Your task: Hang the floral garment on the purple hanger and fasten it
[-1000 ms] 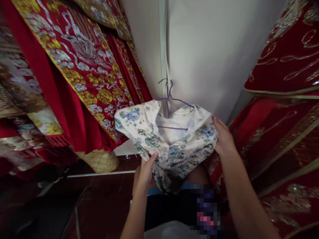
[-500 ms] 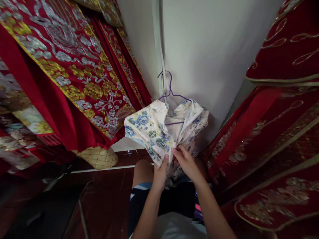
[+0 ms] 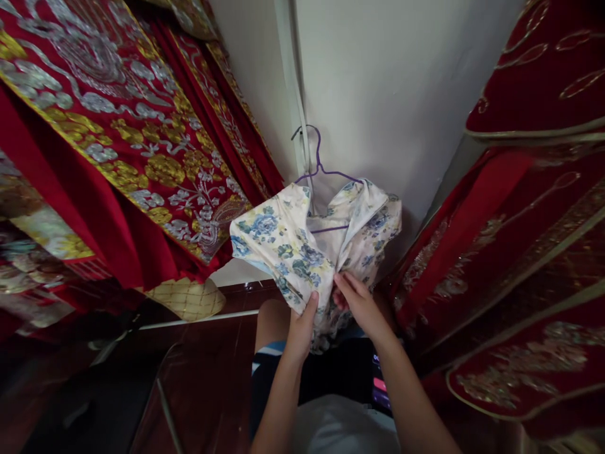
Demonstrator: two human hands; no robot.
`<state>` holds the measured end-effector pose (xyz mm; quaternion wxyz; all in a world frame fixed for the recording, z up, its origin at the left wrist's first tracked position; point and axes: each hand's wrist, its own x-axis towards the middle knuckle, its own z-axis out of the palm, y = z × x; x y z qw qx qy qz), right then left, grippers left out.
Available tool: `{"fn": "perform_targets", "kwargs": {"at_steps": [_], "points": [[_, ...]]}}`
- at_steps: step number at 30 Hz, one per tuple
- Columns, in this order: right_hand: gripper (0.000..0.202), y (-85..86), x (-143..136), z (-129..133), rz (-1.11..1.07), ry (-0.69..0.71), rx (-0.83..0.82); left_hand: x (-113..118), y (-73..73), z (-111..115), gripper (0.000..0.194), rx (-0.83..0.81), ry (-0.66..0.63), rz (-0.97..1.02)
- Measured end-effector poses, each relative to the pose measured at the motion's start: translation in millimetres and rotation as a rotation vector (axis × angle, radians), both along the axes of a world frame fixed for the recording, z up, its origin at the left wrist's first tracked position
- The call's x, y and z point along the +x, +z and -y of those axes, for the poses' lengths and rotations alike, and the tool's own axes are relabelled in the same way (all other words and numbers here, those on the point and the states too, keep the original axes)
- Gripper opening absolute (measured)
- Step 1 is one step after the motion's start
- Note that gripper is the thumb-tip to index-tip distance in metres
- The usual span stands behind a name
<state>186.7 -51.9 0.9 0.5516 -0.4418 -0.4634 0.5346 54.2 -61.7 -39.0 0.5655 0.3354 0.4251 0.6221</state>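
Observation:
A white short-sleeved blouse (image 3: 297,252) with blue and green flowers hangs on a purple hanger (image 3: 326,170) against the wall. Its neckline stands open in a V, with the hanger's lower bar showing inside. My left hand (image 3: 304,325) grips the lower front of the blouse, thumb on top and fingers hidden beneath the cloth. My right hand (image 3: 355,297) pinches the front edge at the bottom of the V, with thumb and index finger together. The lower part of the blouse bunches above my lap.
Red cloths with gold and silver embroidery (image 3: 155,139) hang at the left. More red embroidered cloth (image 3: 501,252) hangs close on the right. A pale wall (image 3: 387,82) stands behind the hanger. A lit phone (image 3: 380,384) lies by my thigh.
The two front edges of the blouse now meet at my right hand's fingertips, which have shifted slightly right and up. My left hand keeps its hold. The view has shifted a little.

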Motion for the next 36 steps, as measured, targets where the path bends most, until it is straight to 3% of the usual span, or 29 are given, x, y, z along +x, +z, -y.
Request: {"fn": "perform_targets", "kwargs": {"at_steps": [5,9,15,17,19,21,23,25,28,29,33,36], "points": [[0.038,-1.5,3.2,4.5,0.07,0.042,0.108,7.5,5.3,4.0,0.055,0.035,-0.061,-0.013],[0.039,1.2,17.4,6.6,0.007,0.062,0.099,11.2,7.2,6.4,0.055,0.011,-0.04,0.018],[0.032,5.4,30.6,12.2,-0.018,0.046,0.051,-13.1,6.7,-3.2,0.047,0.036,0.029,-0.033],[0.031,6.7,29.3,13.3,0.015,0.063,0.049,-27.7,6.6,-7.9,0.045,0.047,0.121,-0.113],[0.031,8.6,27.9,13.2,0.03,0.08,0.044,-39.6,6.9,-9.6,0.05,0.097,0.308,-0.234],[0.031,11.5,28.7,12.4,0.037,0.067,0.038,-45.0,8.2,-7.0,0.056,0.217,0.54,-0.38],[0.031,15.6,31.4,12.4,0.056,0.048,0.049,-41.7,11.0,-1.1,0.053,0.359,0.679,-0.522],[0.03,20.5,34.1,14.0,0.094,0.071,0.074,-30.0,15.5,5.1,0.042,0.467,0.576,-0.677],[0.029,26.9,33.1,18.9,0.15,0.148,0.102,-3.8,23.9,9.6,0.034,0.575,0.18,-0.82],[0.028,28.2,31.4,20.5,0.155,0.167,0.099,4.7,26.6,9.6,0.032,0.589,0.11,-0.817],[0.028,30.5,23.5,21.4,0.076,0.171,0.03,24.3,35.7,7.9,0.009,0.595,0.11,-0.726],[0.029,36.9,20.2,11.1,-0.031,0.082,-0.037,22.2,38.7,6.8,0.011,0.61,0.058,-0.726]]}}
